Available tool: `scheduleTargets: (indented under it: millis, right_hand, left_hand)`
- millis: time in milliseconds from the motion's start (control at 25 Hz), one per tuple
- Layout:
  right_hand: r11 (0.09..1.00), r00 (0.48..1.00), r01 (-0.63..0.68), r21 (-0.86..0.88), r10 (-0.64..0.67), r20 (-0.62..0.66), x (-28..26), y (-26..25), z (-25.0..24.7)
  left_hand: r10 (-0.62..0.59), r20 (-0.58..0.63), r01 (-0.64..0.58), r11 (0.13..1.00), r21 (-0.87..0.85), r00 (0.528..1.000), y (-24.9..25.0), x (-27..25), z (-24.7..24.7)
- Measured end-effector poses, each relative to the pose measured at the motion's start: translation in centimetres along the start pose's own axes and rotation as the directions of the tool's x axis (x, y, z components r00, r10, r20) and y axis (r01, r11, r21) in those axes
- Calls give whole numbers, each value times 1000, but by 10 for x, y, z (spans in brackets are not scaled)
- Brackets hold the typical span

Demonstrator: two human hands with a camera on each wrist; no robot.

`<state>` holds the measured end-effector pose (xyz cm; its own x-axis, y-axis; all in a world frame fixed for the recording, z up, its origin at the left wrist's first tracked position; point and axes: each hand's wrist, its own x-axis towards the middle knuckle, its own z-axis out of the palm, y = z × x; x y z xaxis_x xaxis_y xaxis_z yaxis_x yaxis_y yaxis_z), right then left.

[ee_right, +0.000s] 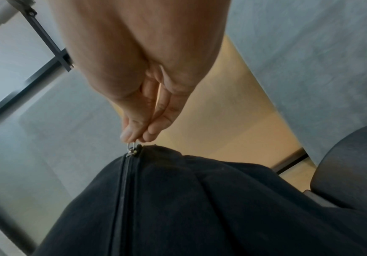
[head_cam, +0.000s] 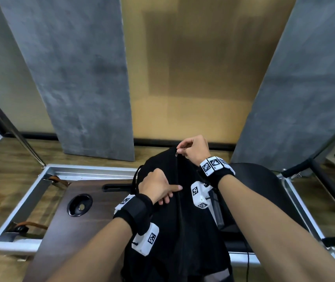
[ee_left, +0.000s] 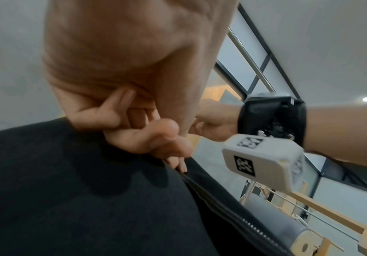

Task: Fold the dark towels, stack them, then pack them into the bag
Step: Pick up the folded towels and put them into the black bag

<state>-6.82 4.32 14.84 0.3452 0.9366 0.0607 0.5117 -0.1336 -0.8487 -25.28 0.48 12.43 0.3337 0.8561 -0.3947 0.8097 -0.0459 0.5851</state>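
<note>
At nine o'clock, a dark wooden desk (head_cam: 65,226) carries a black oval recess (head_cam: 79,204). At centre stands the black bag (head_cam: 174,224), its zipper (ee_right: 124,187) running from six to twelve o'clock and apparently closed, so the towels, not visible, are probably already inside. The left hand (head_cam: 156,187) rests at ten o'clock of the bag, fingers partly curled, pressing the fabric beside the zipper, likely steadying it. At twelve o'clock the right hand (head_cam: 193,148) pinches the metal zipper pull (ee_right: 132,147) between thumb and forefinger, at the track's far end.
</note>
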Motion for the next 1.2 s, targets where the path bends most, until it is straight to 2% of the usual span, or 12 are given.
scheduleTargets:
  millis: [200,400,520,600,680,840,960,1040,1120,1200]
  right_hand:
    - [996,997,-65,59,67,-44,22,1,7]
    - [988,986,-123,89,132,-107,5,16,7]
    - [993,980,-114,-9,111,-167,-27,28,-5]
    - [990,981,-139,12,139,-136,-62,43,-12]
    - [982,980,-187,27,188,-67,-106,67,-17]
    - [940,948,-319,-122,317,-31,-189,122,-17]
    - [875,901,-430,-222,434,-33,-244,154,-12]
    - [854,876,-472,-219,483,-3,-271,165,-8]
    - [857,872,-479,-189,489,12,-289,170,-1]
    - [851,865,-501,-154,496,-75,-302,172,4]
  left_hand:
    - [-30,-11,30,998,59,1000,2,2,4]
    - [-36,-103,44,996,77,994,-4,-1,11]
    - [3,-234,22,994,105,972,-8,-6,19]
    - [70,-333,-6,982,190,940,-10,-15,29]
    - [149,-377,-49,964,262,914,-9,-29,43]
    - [258,-374,-156,947,281,891,-17,-59,75]
    - [309,-351,-155,902,402,884,-26,-87,94]
    - [336,-327,-160,871,465,883,-29,-103,104]
    - [340,-268,-181,859,479,901,-34,-116,112]
    - [329,-222,-188,854,485,918,-41,-128,120]
